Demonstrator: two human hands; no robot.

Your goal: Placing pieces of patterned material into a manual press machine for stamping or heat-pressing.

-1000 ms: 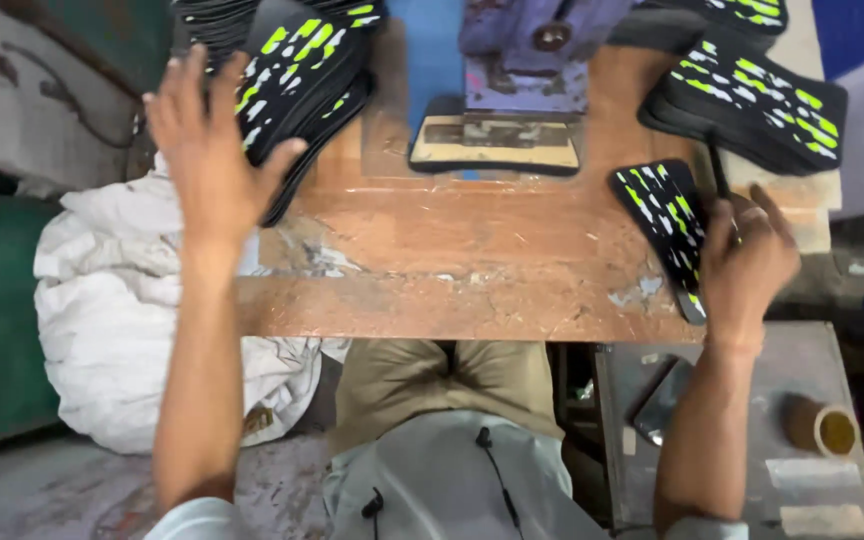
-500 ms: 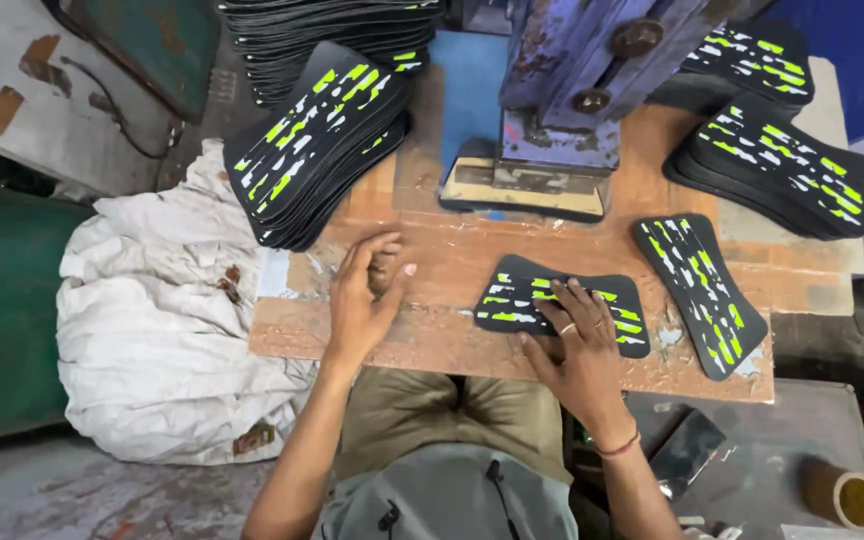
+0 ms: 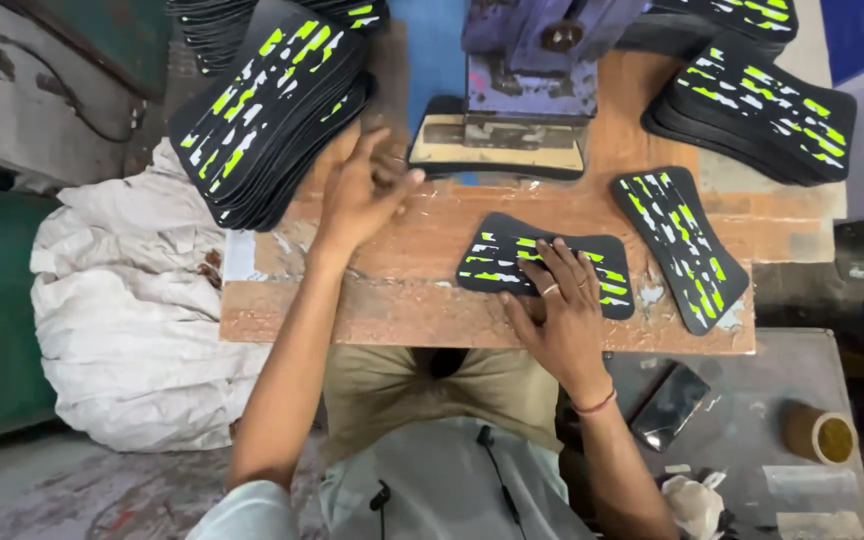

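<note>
My right hand [image 3: 559, 318] lies flat, fingers spread, on a black curved panel with green and white marks [image 3: 542, 262] near the front of the wooden bench [image 3: 392, 300]. A second printed panel [image 3: 679, 245] lies loose to its right. My left hand [image 3: 364, 190] is raised over the bench with fingers apart, holding nothing, right beside a slanted stack of the same printed panels [image 3: 272, 110]. In front of me a blue press machine [image 3: 542, 45] stands over a tan pad on a black base [image 3: 497, 150].
Another stack of printed panels [image 3: 752, 100] sits at the back right. White sacks [image 3: 127, 320] are heaped to the left of the bench. On a grey surface at lower right lie a dark phone [image 3: 669, 405] and a small brown cup [image 3: 819, 432].
My left hand has lifted off the bench and moved back toward the left stack. My right hand stays pressed on the panel.
</note>
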